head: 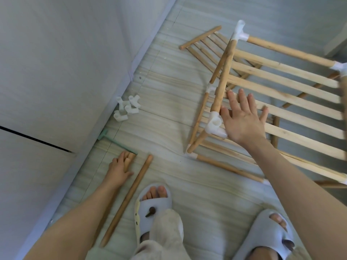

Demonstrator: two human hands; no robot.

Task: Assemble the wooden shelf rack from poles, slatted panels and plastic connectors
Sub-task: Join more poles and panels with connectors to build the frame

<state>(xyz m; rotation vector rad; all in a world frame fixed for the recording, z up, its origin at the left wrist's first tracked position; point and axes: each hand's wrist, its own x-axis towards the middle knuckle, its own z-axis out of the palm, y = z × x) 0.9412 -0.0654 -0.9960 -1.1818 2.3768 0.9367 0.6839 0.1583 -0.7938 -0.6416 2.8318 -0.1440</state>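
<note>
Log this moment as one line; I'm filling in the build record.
left hand: grips pole on floor | right hand: open on rack | spare connectors: by wall

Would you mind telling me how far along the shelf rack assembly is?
Done: a partial frame stands, its slatted panel joined to poles by white connectors. In hand: the right hand rests open on that panel; the left hand reaches for a pole on the floor. Left: a loose pole, spare connectors and another panel.
</note>
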